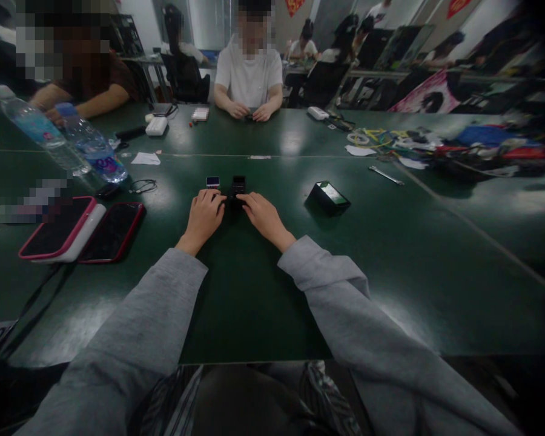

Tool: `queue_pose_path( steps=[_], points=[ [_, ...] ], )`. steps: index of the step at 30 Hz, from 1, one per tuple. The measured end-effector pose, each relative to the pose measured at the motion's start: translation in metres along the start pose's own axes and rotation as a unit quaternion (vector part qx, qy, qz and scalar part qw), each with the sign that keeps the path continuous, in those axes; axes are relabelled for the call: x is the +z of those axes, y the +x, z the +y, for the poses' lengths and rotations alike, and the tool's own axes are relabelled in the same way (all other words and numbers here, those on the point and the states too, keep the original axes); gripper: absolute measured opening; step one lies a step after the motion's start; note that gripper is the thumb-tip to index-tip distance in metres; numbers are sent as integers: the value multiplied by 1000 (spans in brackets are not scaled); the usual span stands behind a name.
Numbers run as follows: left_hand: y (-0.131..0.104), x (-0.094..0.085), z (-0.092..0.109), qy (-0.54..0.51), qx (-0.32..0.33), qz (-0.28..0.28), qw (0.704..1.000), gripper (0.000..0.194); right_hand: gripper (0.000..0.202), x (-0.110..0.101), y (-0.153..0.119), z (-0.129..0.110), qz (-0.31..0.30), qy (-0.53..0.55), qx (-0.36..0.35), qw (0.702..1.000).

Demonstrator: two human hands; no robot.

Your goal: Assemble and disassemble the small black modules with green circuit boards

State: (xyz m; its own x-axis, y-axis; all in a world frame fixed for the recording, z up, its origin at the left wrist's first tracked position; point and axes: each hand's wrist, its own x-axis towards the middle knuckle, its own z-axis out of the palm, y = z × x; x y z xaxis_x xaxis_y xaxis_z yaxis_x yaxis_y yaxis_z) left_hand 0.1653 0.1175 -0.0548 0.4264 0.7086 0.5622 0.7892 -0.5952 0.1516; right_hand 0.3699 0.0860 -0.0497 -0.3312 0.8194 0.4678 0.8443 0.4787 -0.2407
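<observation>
Two small devices rest on the green table ahead of me. My left hand [205, 217] lies at the near side of a small device with a light top [213, 182], its fingers bent and partly over it. My right hand [264, 217] reaches in from the right, fingertips at the near end of a small black device [238, 183]. The fingertips of both hands are close together, and what they may pinch is too small and dark to make out. Farther right, a black box-like device with a lit screen [330, 195] stands tilted on the table.
Phones with red cases [113, 233] lie at the left, with a water bottle [93, 148] behind them. A wrench [386, 175] and tangled cables [404, 142] are at the right. Across the green table [263, 315] sits a person in white [249, 72], another at far left.
</observation>
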Motion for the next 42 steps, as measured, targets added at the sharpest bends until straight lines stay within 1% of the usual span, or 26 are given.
queue_pose_path(
  steps=[3, 12, 15, 18, 21, 24, 25, 27, 29, 31, 33, 35, 38, 40, 42],
  points=[
    [0, 1, -1, -7, -4, 1, 1000, 29, 40, 0, 0, 0, -2, 8, 1, 1000],
    [0, 1, 0, -12, -7, 2, 1000, 28, 41, -1, -4, 1, -2, 22, 3, 1000],
    [0, -1, 2, -11, -12, 9, 1000, 28, 40, -5, -8, 2, 26, 7, 17, 1000],
    [1, -4, 4, -13, -19, 17, 1000, 27, 38, -16, -16, 10, 88, -51, 58, 993],
    [1, -6, 5, -18, -24, 21, 999, 27, 36, -35, -30, 31, 164, -116, 122, 972],
    [1, -6, 6, -17, -29, 26, 999, 27, 39, -57, -50, 66, 224, -152, 220, 937],
    [1, -6, 6, -15, -30, 28, 999, 27, 44, -64, -57, 80, 242, -159, 257, 922],
    [1, -5, 6, -14, -34, 32, 999, 27, 61, -75, -71, 109, 266, -169, 324, 892],
    [1, -4, 5, -12, -34, 34, 999, 26, 72, -80, -82, 134, 259, -157, 375, 876],
    [1, -4, 4, -11, -32, 37, 999, 26, 67, -80, -89, 150, 226, -98, 417, 875],
    [1, -3, 3, -12, -33, 38, 999, 26, 56, -78, -91, 156, 197, -33, 437, 877],
    [1, -3, 2, -16, -34, 36, 999, 26, 52, -74, -90, 152, 192, -17, 420, 887],
    [1, -3, 2, -16, -32, 32, 999, 26, 48, -69, -85, 132, 185, -81, 333, 921],
    [1, -4, 2, -13, -28, 32, 999, 26, 43, -66, -80, 117, 156, -128, 279, 939],
    [1, -4, 3, -11, -26, 32, 999, 26, 37, -62, -76, 106, 127, -152, 252, 947]
  ],
)
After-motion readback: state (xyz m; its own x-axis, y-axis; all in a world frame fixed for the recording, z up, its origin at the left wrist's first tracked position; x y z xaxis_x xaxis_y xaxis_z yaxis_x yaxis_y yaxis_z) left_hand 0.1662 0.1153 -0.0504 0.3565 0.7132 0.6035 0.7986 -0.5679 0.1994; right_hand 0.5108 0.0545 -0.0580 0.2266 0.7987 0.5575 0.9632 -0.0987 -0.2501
